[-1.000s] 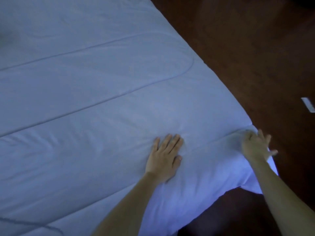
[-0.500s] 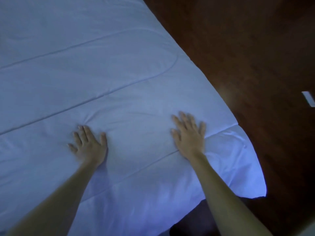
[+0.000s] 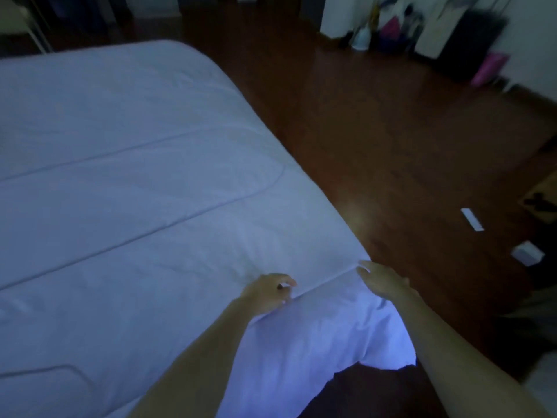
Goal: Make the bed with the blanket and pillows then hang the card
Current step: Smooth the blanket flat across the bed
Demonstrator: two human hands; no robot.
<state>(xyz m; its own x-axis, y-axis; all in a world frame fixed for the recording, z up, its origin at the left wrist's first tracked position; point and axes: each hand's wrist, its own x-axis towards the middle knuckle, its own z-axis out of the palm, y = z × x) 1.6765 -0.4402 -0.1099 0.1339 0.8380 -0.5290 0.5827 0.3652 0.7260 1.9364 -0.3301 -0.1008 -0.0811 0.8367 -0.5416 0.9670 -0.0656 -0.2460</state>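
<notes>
The left hand sits on the white blanket near the bed's corner. Its fingers are curled in, and the thumb and fingers seem to pinch a little fold of the blanket, so its grip looks closed on the cloth. The right hand is just beside it, nearer the bed's edge. Its fingers are spread out and flat, so its grip is let go, and it lies on or just over the blanket; I cannot tell which.

The blanket is spread across the whole bed, with long stitched lines running over it. One corner hangs down past the edge, below the two hands.

The floor is dark brown wood. A small white strip and a small white box lie on it, well apart from the bed. Bags and other blurry things stand by the far wall.
</notes>
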